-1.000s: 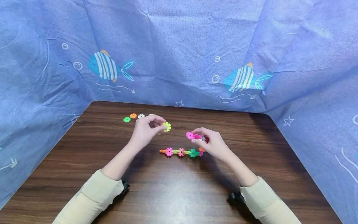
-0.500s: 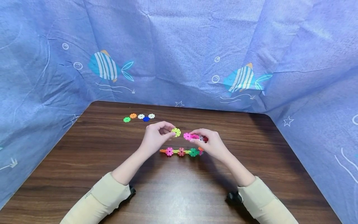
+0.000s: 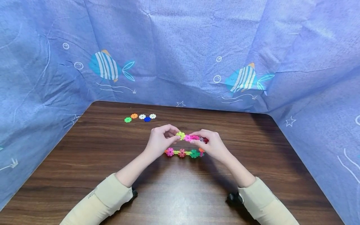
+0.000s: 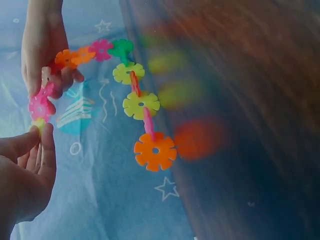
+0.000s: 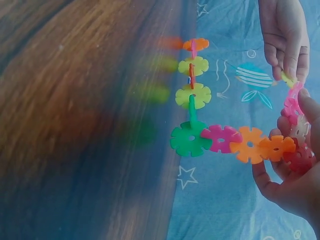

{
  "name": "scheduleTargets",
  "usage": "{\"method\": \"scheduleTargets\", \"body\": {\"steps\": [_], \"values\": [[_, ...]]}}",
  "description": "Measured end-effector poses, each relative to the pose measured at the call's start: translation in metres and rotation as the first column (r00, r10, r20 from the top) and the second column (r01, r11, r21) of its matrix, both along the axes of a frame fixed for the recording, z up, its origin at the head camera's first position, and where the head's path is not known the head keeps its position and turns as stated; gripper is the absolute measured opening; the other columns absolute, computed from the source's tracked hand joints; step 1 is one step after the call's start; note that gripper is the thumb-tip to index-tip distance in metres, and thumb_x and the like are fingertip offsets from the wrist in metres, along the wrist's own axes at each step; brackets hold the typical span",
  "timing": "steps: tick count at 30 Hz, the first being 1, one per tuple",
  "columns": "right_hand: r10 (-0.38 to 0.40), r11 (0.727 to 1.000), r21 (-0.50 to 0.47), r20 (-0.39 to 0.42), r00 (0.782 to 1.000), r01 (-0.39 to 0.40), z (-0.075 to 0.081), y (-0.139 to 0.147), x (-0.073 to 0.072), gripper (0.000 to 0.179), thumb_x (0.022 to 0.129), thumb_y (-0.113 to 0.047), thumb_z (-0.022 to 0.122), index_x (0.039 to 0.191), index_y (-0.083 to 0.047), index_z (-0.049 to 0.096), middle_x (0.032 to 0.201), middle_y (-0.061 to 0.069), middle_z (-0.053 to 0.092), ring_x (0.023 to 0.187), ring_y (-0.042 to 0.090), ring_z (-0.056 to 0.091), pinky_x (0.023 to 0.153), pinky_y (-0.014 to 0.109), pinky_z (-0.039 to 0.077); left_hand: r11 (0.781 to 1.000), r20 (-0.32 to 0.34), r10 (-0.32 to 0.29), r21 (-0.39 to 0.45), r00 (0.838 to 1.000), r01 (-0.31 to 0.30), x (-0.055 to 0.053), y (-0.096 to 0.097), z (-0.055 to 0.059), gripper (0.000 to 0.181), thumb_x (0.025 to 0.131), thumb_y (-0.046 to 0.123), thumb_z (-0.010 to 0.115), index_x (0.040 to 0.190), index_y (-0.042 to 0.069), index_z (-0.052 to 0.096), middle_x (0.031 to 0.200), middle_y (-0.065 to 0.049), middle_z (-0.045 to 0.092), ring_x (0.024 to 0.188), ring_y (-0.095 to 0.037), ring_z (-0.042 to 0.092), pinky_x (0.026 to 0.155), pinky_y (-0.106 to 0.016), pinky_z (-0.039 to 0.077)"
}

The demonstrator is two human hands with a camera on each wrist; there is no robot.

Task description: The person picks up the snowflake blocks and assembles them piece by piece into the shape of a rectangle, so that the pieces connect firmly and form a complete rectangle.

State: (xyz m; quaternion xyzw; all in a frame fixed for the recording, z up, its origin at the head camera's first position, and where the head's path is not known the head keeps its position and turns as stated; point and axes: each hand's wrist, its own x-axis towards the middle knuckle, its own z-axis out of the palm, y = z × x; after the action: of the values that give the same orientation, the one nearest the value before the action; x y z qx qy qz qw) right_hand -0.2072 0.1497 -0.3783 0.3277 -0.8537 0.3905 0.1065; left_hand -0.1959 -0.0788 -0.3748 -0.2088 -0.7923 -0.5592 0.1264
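Observation:
My left hand (image 3: 161, 140) pinches a yellow snowflake disc (image 3: 181, 135) between thumb and fingers. Its edge meets the pink disc at the end of a chain of snowflake discs (image 5: 191, 139). That chain's upper end is gripped by my right hand (image 3: 211, 143), whose fingers hide part of the red and whitish discs. From there the chain bends through orange, magenta and green discs. In the head view its lower row of pink, red, yellow and green discs (image 3: 194, 153) runs leftward below both hands. An orange disc (image 4: 155, 151) ends the row in the left wrist view.
Several loose snowflake discs lie at the table's back left: a green disc (image 3: 127, 119), an orange disc (image 3: 134, 116), a blue disc (image 3: 147, 119) and two white ones. A blue fish-print cloth (image 3: 180, 56) hangs around the brown wooden table (image 3: 84, 162).
My left hand has moved right and slightly nearer with the yellow disc, bringing it against the pink disc. The right hand has shifted slightly left. The blue disc has come into sight.

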Motion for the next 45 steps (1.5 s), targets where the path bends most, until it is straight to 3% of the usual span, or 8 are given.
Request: {"method": "scheduleTargets", "body": {"steps": [5, 14, 18, 23, 32, 38, 45], "values": [[0.018, 1.0, -0.005, -0.013, 1.0, -0.018, 0.002, 0.0, 0.001, 0.02, 0.081, -0.023, 0.075, 0.101, -0.021, 0.073, 0.086, -0.012, 0.066, 0.058, 0.008, 0.043, 0.049, 0.022, 0.037, 1.0, 0.007, 0.006, 0.017, 1.0, -0.006, 0.001, 0.001, -0.001, 0.011, 0.079, 0.008, 0.076, 0.088, 0.009, 0.071, 0.076, -0.003, 0.071, 0.061, -0.01, 0.066, 0.055, -0.025, 0.055], [0.006, 1.0, -0.01, -0.005, 1.0, -0.006, 0.001, -0.002, 0.003, 0.021, 0.081, -0.025, 0.074, 0.1, -0.018, 0.073, 0.084, -0.011, 0.066, 0.056, 0.012, 0.043, 0.047, 0.022, 0.037, 0.999, 0.031, 0.046, 0.006, 0.998, -0.047, 0.005, 0.005, -0.001, 0.01, 0.078, 0.009, 0.077, 0.086, 0.009, 0.072, 0.074, -0.003, 0.071, 0.058, -0.015, 0.066, 0.052, -0.025, 0.054], [-0.001, 1.0, -0.022, 0.002, 1.0, 0.001, 0.001, -0.003, 0.003, 0.02, 0.081, -0.024, 0.074, 0.1, -0.018, 0.074, 0.083, -0.011, 0.065, 0.054, 0.011, 0.042, 0.047, 0.022, 0.037, 0.999, 0.027, 0.035, 0.025, 0.999, -0.036, 0.004, 0.007, -0.001, 0.009, 0.078, 0.008, 0.076, 0.086, 0.009, 0.071, 0.074, -0.004, 0.071, 0.06, -0.02, 0.067, 0.053, -0.025, 0.054], [0.012, 1.0, -0.016, -0.025, 1.0, -0.012, 0.002, -0.004, 0.002, 0.018, 0.082, -0.022, 0.073, 0.099, -0.017, 0.074, 0.082, -0.011, 0.066, 0.054, 0.008, 0.041, 0.046, 0.022, 0.036, 0.999, 0.014, 0.031, 0.004, 0.999, -0.031, 0.005, 0.008, -0.002, 0.01, 0.078, 0.008, 0.076, 0.086, 0.01, 0.071, 0.074, -0.002, 0.071, 0.059, -0.016, 0.067, 0.052, -0.025, 0.054], [0.003, 1.0, -0.01, 0.03, 1.0, -0.003, 0.002, 0.001, 0.001, 0.022, 0.082, -0.029, 0.072, 0.102, -0.02, 0.073, 0.085, -0.012, 0.066, 0.057, 0.008, 0.044, 0.048, 0.022, 0.038, 1.0, 0.034, -0.003, -0.012, 0.999, 0.003, 0.001, 0.005, -0.002, 0.013, 0.078, 0.011, 0.077, 0.089, 0.01, 0.071, 0.078, -0.002, 0.071, 0.064, -0.011, 0.067, 0.057, -0.024, 0.055], [0.005, 1.0, 0.014, 0.051, 0.999, -0.005, 0.002, 0.004, -0.001, 0.023, 0.081, -0.031, 0.072, 0.101, -0.02, 0.073, 0.078, -0.012, 0.063, 0.054, 0.011, 0.042, 0.047, 0.023, 0.037, 0.995, 0.001, -0.021, -0.099, 1.0, 0.021, -0.003, -0.01, 0.0, 0.023, 0.077, 0.018, 0.078, 0.098, 0.012, 0.07, 0.087, -0.001, 0.072, 0.075, -0.008, 0.066, 0.066, -0.024, 0.055], [-0.012, 1.0, 0.027, 0.062, 0.998, 0.01, 0.002, 0.013, -0.003, 0.019, 0.082, -0.024, 0.073, 0.101, -0.024, 0.073, 0.073, -0.011, 0.059, 0.051, 0.016, 0.038, 0.046, 0.023, 0.032, 0.977, 0.011, -0.001, -0.212, 1.0, 0.003, -0.017, -0.044, 0.004, 0.033, 0.077, 0.017, 0.079, 0.108, 0.013, 0.067, 0.098, -0.005, 0.071, 0.091, -0.019, 0.067, 0.078, -0.036, 0.055]]}}
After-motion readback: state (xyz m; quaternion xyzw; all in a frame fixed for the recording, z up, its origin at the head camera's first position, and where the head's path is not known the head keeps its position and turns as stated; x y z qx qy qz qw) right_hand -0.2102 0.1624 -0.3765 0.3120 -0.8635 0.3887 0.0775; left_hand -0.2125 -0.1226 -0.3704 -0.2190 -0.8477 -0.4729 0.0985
